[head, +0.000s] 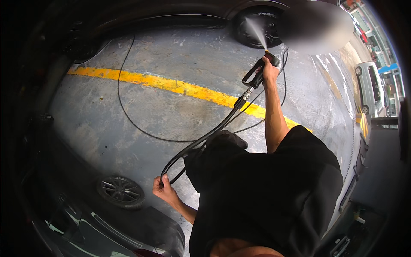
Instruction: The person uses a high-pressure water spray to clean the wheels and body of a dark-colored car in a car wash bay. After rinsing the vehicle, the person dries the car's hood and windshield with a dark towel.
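Observation:
My right hand (270, 71) grips the handle of a black pressure-washer spray gun (255, 78). From its yellow nozzle tip (266, 51) a white fan of water (256, 33) strikes the wheel (273, 30) of a dark car (179, 21) ahead of me. A metal coupling (247, 93) joins the gun to a thick black hose (205, 136). That hose bends back to my left hand (165, 189), low at my left side, whose fingers are closed around it.
Thin hose (120, 96) loops over the wet grey floor (154, 112), across a yellow painted line (179, 87). At lower left is another dark car (106, 237) with a spoked wheel (120, 190). A silver van (371, 86) is parked outside, right. A blurred patch covers the upper right.

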`<state>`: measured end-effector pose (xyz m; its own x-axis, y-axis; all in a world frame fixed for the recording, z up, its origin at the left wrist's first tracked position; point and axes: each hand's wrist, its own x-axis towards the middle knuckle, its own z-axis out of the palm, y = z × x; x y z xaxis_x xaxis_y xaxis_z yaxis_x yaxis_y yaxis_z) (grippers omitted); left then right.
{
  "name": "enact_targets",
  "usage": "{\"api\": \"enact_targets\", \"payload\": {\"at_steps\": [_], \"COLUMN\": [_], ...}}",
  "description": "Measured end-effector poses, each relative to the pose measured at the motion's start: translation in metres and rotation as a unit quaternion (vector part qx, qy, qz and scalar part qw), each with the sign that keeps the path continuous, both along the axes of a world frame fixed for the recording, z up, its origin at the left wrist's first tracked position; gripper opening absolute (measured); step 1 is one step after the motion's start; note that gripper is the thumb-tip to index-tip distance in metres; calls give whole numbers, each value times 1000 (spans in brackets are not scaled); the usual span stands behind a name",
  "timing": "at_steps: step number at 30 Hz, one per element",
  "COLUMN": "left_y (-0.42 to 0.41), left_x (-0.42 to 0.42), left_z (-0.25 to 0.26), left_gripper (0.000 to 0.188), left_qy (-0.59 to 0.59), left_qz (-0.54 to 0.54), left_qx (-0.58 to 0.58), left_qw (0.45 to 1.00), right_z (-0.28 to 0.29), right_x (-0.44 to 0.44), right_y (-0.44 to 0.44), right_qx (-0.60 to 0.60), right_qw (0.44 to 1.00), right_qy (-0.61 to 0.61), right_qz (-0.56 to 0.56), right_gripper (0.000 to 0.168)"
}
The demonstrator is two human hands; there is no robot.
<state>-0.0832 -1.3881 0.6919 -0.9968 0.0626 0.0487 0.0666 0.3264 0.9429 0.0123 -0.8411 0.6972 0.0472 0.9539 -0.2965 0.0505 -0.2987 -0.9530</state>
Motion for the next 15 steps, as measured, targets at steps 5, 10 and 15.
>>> {"api": "enact_targets", "payload": {"at_steps": [5, 10, 15], "left_y": [-57, -96, -117], "left_x": [-120, -223, -313], "left_z": [43, 52, 60], "left_gripper": [33, 35, 35], "left_qy": [34, 57, 65], "left_qz": [-54, -75, -89], "left_qx": [-7, 30, 36], "left_qw": [998, 995, 993], "right_z": [9, 1, -18], "right_x": [-63, -135, -233], "right_y": [-61, -97, -109], "right_qx": [-52, -97, -129], "right_qw": [996, 981, 963], "right_qy": [72, 161, 209], "right_qz": [29, 45, 107], "right_gripper": [31, 26, 23]}}
